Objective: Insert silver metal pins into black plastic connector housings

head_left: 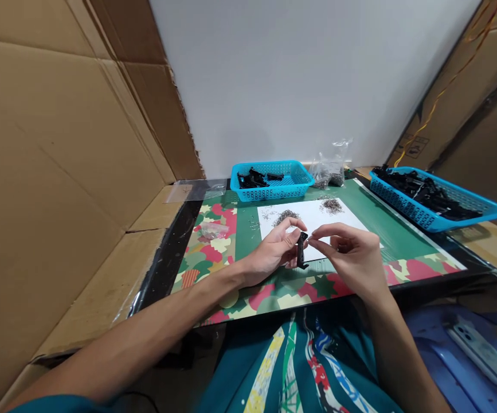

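Observation:
My left hand (276,248) grips a slim black plastic part (301,251), held roughly upright over the front of the work surface. Close to the part's upper end, the thumb and forefinger of my right hand (346,248) are pinched together. Whatever sits in that pinch is too small to make out. Beneath both hands lies a white sheet (317,215). It carries a heap of tiny dark metal pieces (286,217) and a second small heap (331,206) farther back.
A blue basket (273,194) with some black parts stands at the back. At right, a fuller blue basket (429,217) holds many more. Clear bags (332,172) of small pieces lean by the white wall. Cardboard (50,143) encloses the left. A phone (484,353) rests on a blue stool.

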`<state>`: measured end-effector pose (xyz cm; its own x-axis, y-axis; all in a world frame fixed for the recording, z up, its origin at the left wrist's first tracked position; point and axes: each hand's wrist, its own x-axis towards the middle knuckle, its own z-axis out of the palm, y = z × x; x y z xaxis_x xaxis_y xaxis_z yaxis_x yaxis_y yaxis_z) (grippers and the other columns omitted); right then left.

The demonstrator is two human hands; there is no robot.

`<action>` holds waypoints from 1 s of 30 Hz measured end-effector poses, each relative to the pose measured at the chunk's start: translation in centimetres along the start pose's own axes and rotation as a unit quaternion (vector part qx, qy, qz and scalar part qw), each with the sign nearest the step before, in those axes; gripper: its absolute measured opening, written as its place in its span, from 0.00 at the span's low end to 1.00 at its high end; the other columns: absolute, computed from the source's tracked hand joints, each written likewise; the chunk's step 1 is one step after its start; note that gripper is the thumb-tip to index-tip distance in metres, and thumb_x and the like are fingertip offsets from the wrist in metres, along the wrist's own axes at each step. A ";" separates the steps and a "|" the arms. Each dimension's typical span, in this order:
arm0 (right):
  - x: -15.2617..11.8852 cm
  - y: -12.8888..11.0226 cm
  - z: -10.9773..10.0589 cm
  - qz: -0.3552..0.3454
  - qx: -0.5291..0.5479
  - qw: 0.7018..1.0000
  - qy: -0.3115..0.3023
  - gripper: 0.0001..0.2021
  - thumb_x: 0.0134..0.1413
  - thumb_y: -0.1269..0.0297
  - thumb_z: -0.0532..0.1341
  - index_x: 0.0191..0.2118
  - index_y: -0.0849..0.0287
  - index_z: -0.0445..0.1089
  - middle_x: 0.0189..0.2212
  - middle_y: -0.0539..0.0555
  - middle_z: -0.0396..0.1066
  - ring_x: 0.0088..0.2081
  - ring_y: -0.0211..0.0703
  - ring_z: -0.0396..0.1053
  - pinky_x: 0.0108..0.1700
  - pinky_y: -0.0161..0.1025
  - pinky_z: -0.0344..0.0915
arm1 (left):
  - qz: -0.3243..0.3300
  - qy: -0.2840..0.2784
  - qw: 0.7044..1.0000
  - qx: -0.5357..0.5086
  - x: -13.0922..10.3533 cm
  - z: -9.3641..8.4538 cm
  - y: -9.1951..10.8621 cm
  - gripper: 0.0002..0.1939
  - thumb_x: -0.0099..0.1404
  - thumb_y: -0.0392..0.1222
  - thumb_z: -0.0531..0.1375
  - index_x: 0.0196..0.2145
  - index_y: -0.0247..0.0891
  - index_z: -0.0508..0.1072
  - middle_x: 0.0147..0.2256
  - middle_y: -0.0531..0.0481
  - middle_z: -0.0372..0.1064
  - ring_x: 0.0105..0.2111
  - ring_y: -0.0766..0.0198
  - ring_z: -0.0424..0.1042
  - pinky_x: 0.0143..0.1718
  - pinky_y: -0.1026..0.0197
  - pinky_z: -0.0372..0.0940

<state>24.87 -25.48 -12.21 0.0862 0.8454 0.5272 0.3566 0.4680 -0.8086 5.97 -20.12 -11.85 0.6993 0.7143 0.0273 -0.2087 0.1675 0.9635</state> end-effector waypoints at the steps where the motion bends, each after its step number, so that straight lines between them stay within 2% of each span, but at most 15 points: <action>1: 0.0 0.0 0.1 -0.002 -0.010 1.000 0.006 0.05 0.59 0.61 0.71 0.36 0.56 0.81 0.21 0.47 0.67 0.21 0.35 0.50 0.23 0.38 0.49 | 0.000 -0.002 1.000 0.002 0.0 -0.1 -0.1 0.23 0.72 0.62 0.63 0.48 0.42 0.62 0.28 0.55 0.68 0.24 0.69 0.64 0.25 0.67 0.56; 3: 0.1 0.0 0.1 -0.008 -0.024 1.000 0.017 0.04 0.60 0.62 0.71 0.36 0.55 0.81 0.20 0.47 0.67 0.21 0.36 0.52 0.25 0.38 0.51 | -0.002 -0.004 1.000 0.007 0.1 -0.1 -0.1 0.22 0.72 0.62 0.63 0.48 0.42 0.63 0.27 0.56 0.67 0.23 0.69 0.63 0.25 0.67 0.57; 7: 0.3 0.2 0.2 -0.014 -0.013 1.000 0.016 0.02 0.60 0.64 0.71 0.35 0.54 0.81 0.30 0.50 0.77 0.23 0.37 0.55 0.26 0.38 0.56 | -0.010 -0.002 1.000 0.004 0.1 0.0 0.0 0.23 0.71 0.62 0.64 0.47 0.42 0.63 0.26 0.57 0.65 0.23 0.69 0.62 0.25 0.67 0.57; 11: 0.4 0.0 0.3 -0.010 -0.007 1.000 0.000 0.03 0.60 0.63 0.70 0.36 0.55 0.79 0.34 0.52 0.78 0.23 0.36 0.56 0.26 0.38 0.57 | -0.012 0.004 1.000 -0.003 0.1 0.1 0.0 0.23 0.70 0.61 0.66 0.46 0.43 0.65 0.26 0.57 0.63 0.23 0.69 0.61 0.26 0.66 0.57; 19: 0.3 -0.7 0.6 -0.005 0.007 1.000 -0.004 0.04 0.61 0.65 0.68 0.35 0.57 0.78 0.35 0.53 0.77 0.25 0.36 0.57 0.26 0.38 0.56 | 0.002 -0.011 1.000 -0.001 0.2 -0.2 -0.4 0.20 0.72 0.59 0.64 0.47 0.42 0.65 0.26 0.58 0.61 0.23 0.70 0.59 0.28 0.67 0.58; 25: 0.2 -0.7 0.6 0.007 0.008 1.000 -0.002 0.05 0.60 0.63 0.69 0.34 0.56 0.79 0.34 0.54 0.77 0.25 0.36 0.59 0.25 0.38 0.57 | 0.024 -0.013 0.999 0.028 0.2 -0.3 -0.2 0.21 0.71 0.59 0.65 0.45 0.41 0.65 0.27 0.58 0.61 0.23 0.71 0.60 0.26 0.68 0.57; 30: 0.1 -0.8 0.6 -0.016 0.000 1.000 0.003 0.04 0.62 0.63 0.68 0.36 0.55 0.81 0.35 0.55 0.78 0.26 0.38 0.63 0.26 0.39 0.60 | 0.021 -0.004 1.000 -0.005 0.2 0.2 -0.3 0.23 0.69 0.59 0.68 0.46 0.41 0.66 0.26 0.59 0.60 0.22 0.72 0.59 0.25 0.69 0.54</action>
<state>24.03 -25.56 -11.67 0.0807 0.8289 0.5536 0.3587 0.4941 -0.7920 6.27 -20.12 -12.07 0.6953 0.7153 0.0705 -0.2454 0.1440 0.9587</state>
